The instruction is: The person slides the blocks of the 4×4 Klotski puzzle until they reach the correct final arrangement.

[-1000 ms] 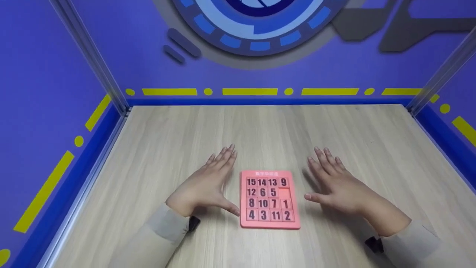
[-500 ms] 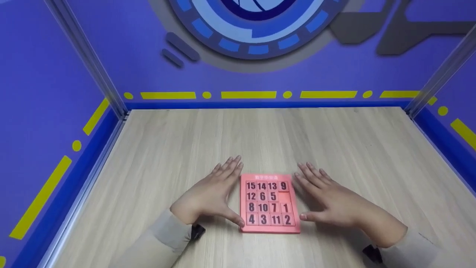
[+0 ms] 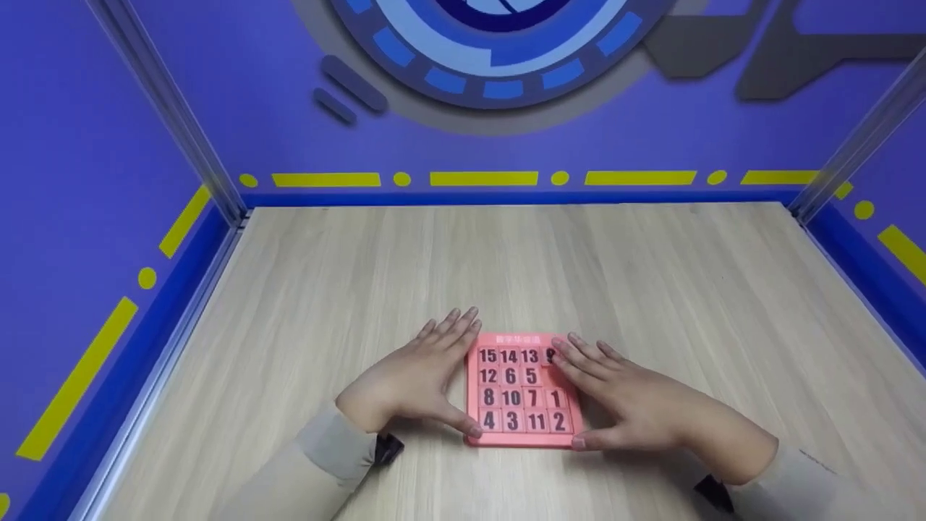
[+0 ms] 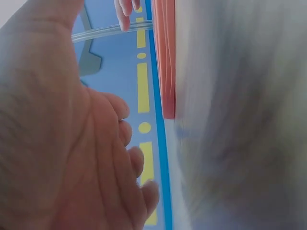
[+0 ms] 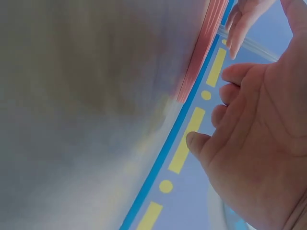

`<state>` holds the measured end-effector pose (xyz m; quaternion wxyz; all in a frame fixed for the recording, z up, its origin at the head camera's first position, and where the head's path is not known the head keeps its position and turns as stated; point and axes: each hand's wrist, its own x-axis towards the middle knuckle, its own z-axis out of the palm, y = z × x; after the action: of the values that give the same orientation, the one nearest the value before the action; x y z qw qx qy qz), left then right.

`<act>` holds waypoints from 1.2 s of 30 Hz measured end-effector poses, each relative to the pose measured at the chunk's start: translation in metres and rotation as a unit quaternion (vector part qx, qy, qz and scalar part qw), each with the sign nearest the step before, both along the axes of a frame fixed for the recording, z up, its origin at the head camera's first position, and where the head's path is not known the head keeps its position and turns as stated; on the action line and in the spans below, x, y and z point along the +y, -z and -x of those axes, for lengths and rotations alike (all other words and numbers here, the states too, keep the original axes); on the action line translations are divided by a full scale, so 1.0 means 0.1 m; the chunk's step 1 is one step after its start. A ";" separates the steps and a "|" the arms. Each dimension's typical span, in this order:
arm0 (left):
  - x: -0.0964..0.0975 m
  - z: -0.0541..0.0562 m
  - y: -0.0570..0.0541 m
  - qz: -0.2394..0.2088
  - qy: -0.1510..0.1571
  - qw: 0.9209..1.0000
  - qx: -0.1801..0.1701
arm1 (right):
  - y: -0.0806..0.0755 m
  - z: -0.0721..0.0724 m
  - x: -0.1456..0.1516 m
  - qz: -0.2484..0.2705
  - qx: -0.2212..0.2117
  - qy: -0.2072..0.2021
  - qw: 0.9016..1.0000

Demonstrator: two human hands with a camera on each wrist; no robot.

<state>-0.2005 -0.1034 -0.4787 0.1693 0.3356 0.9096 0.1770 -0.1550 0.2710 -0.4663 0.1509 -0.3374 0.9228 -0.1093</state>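
On the bench (image 3: 362,260), the pink number puzzle (image 3: 521,440) is flanked by the left hand (image 3: 411,378) and right hand (image 3: 631,399), both spread; it is best steadied evenly from both sides (tiles (image 3: 512,399) left unpressed).

Pink number-tile puzzle (image 3: 521,388); lies flat on wooden table (image 3: 521,268); black numerals; gap right of 5.

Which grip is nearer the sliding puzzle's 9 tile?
Right. In the head view, the right grip partly covers the 9 tile; the left grip is along the left edge of the sliding puzzle.
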 end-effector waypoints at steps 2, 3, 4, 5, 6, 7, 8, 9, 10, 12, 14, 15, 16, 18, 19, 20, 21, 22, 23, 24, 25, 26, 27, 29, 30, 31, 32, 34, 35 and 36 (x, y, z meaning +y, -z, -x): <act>0.02 0.00 0.01 0.007 0.003 1.000 -0.005 | 0.00 -0.01 -0.03 -0.002 -0.001 -0.016 1.000; 0.03 0.00 0.02 0.010 0.005 1.000 -0.005 | 0.00 -0.01 -0.05 -0.001 -0.002 -0.024 1.000; 0.04 0.00 0.02 0.013 0.007 1.000 -0.008 | 0.00 -0.02 -0.06 -0.001 -0.006 -0.028 1.000; 0.05 -0.01 0.03 0.016 0.009 1.000 -0.009 | 0.00 -0.03 -0.07 -0.002 -0.009 -0.033 0.999; 0.06 -0.02 0.04 0.018 0.012 1.000 -0.011 | 0.01 -0.05 -0.08 -0.003 -0.013 -0.037 0.999; 0.06 -0.03 0.04 0.020 0.012 1.000 -0.013 | 0.01 -0.04 -0.10 -0.005 -0.015 -0.042 0.999; 0.06 -0.03 0.04 0.022 0.012 1.000 -0.013 | 0.01 -0.04 -0.12 -0.007 -0.017 -0.047 0.999; 0.06 -0.04 0.04 0.022 0.011 1.000 -0.014 | 0.01 -0.04 -0.13 -0.009 -0.018 -0.050 0.999; 0.07 -0.04 0.04 0.024 0.010 1.000 -0.014 | 0.01 -0.04 -0.15 -0.011 -0.020 -0.052 0.998; 0.07 -0.05 0.04 0.026 0.006 1.000 -0.014 | 0.00 -0.04 -0.17 -0.013 -0.020 -0.056 0.998; 0.08 -0.05 0.03 0.026 0.002 1.000 -0.015 | -0.01 -0.03 -0.20 -0.014 -0.018 -0.060 0.998; 0.07 -0.05 0.02 0.027 -0.001 0.999 -0.017 | -0.01 -0.03 -0.21 -0.015 -0.017 -0.062 0.998; 0.07 -0.05 0.02 0.029 -0.003 0.999 -0.018 | -0.02 -0.02 -0.23 -0.015 -0.017 -0.064 0.998; 0.08 -0.05 0.01 0.030 -0.005 0.999 -0.018 | -0.02 -0.03 -0.24 -0.016 -0.015 -0.066 0.998; 0.09 -0.06 0.01 0.030 -0.006 0.999 -0.018 | -0.02 -0.03 -0.25 -0.015 -0.014 -0.066 0.998; 0.09 -0.06 0.02 0.031 -0.006 0.999 -0.018 | -0.02 -0.03 -0.26 -0.015 -0.014 -0.067 0.998; 0.09 -0.07 0.03 0.032 -0.006 0.999 -0.019 | -0.02 -0.03 -0.27 -0.015 -0.016 -0.067 0.997; 0.09 -0.07 0.03 0.032 -0.005 0.999 -0.018 | -0.01 -0.02 -0.28 -0.014 -0.018 -0.067 0.997; 0.10 -0.07 0.03 0.032 -0.004 0.999 -0.019 | -0.01 -0.02 -0.29 -0.015 -0.021 -0.066 0.997; 0.10 -0.07 0.04 0.031 -0.003 0.999 -0.020 | -0.01 -0.02 -0.29 -0.014 -0.025 -0.066 0.997; 0.10 -0.07 0.05 0.030 -0.003 0.999 -0.023 | -0.02 -0.01 -0.30 -0.014 -0.031 -0.064 0.997; 0.10 -0.06 0.05 0.031 -0.004 0.999 -0.026 | -0.02 0.00 -0.31 -0.014 -0.037 -0.062 0.997; 0.10 -0.05 0.05 0.030 -0.006 0.999 -0.027 | -0.03 0.02 -0.33 -0.014 -0.044 -0.058 0.997; 0.09 -0.03 0.04 0.031 -0.013 0.999 -0.028 | -0.04 0.06 -0.35 -0.012 -0.052 -0.055 0.997; 0.09 -0.02 0.03 0.031 -0.018 0.999 -0.028 | -0.05 0.09 -0.36 -0.009 -0.054 -0.054 0.997; 0.09 0.00 0.02 0.032 -0.023 0.999 -0.029 | -0.06 0.11 -0.37 -0.006 -0.054 -0.054 0.997; 0.10 0.01 0.00 0.032 -0.027 0.999 -0.030 | -0.07 0.14 -0.37 -0.004 -0.052 -0.055 0.997; 0.10 0.03 -0.02 0.029 -0.033 0.998 -0.035 | -0.07 0.17 -0.37 0.003 -0.050 -0.056 0.997; 0.10 0.04 -0.03 0.027 -0.034 0.998 -0.039 | -0.07 0.18 -0.36 0.006 -0.049 -0.056 0.997; 0.11 0.05 -0.04 0.025 -0.034 0.998 -0.042 | -0.07 0.19 -0.35 0.010 -0.048 -0.057 0.997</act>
<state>-0.2052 -0.0924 -0.4749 0.2092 0.2924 0.9168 0.1739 -0.1737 0.2356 -0.4593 0.1971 -0.3853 0.8927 -0.1258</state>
